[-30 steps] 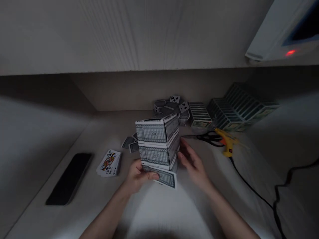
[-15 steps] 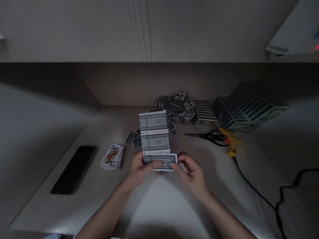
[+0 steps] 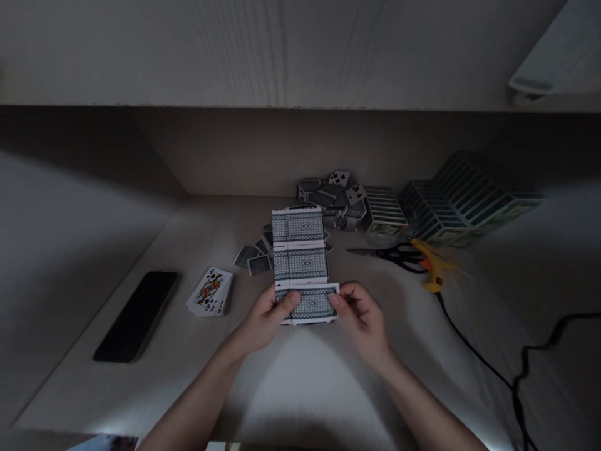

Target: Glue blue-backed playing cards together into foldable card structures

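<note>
Over the near part of the counter, my left hand is gripping a card tower by its lower left corner, the thumb pressing on the front while the other fingers are curling out of sight around the side. My right hand is pinching the right end of the bottom card, which is lying along the lowest of three tiers and sticking out a little past those above. The tower is showing me patterned card backs, and I cannot tell whether its base is touching the counter. Off to my left a dark phone is lying flat, and just to its right a face-up deck is resting with a queen on top. On my right a black cord is running up to a yellow glue gun, which is lying right at the handles of black scissors. Behind the tower, some face-down cards are fanning out leftward. Farther back, a jumbled heap of cards is sitting beside ridged blocks, near the back wall.
</note>
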`<move>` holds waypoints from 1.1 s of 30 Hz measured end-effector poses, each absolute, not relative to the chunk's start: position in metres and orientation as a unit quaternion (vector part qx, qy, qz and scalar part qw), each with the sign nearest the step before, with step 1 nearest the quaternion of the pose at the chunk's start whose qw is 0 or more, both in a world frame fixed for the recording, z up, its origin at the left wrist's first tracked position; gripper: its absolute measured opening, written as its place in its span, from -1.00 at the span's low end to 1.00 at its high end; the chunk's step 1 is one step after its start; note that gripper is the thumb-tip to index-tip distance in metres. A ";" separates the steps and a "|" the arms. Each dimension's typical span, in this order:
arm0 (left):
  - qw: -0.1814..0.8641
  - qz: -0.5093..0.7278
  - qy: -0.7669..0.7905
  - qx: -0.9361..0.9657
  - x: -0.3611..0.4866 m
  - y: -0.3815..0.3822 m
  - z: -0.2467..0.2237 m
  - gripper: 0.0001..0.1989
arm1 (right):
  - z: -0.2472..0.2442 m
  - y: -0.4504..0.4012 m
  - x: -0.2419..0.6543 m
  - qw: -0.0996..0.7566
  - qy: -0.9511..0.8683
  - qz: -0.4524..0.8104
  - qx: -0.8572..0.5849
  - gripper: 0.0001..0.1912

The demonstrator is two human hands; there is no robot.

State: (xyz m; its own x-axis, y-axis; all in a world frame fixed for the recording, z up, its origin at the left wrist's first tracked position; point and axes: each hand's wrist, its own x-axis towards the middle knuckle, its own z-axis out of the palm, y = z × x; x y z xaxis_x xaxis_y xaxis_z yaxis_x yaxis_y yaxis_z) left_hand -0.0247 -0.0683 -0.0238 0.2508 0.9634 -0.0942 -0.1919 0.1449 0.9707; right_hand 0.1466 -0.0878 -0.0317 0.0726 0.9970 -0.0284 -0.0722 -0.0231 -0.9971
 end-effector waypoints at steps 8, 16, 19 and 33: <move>0.608 0.437 0.436 0.499 -0.026 -0.069 -0.015 -0.60 | -0.028 -0.088 0.148 0.519 -0.467 0.508 -0.504 -0.67; 0.610 0.388 0.412 0.555 -0.028 -0.070 -0.012 -0.65 | -0.034 -0.086 0.148 0.542 -0.466 0.459 -0.527 -0.71; 0.608 0.402 0.401 0.555 -0.027 -0.071 -0.013 -0.69 | -0.035 -0.086 0.146 0.544 -0.462 0.458 -0.530 -0.68; 0.711 0.431 0.384 0.402 -0.029 -0.067 -0.018 -0.54 | -0.063 -0.061 0.157 0.504 -0.420 0.544 -0.524 -0.57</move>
State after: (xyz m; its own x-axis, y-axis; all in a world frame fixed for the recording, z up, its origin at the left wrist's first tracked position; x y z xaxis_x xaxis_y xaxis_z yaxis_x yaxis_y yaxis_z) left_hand -0.0289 -0.0675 -0.0177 0.3333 0.9214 -0.1997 -0.3041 0.3056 0.9023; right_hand 0.1571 -0.0609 -0.0627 0.0571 0.9875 -0.1468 -0.1082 -0.1400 -0.9842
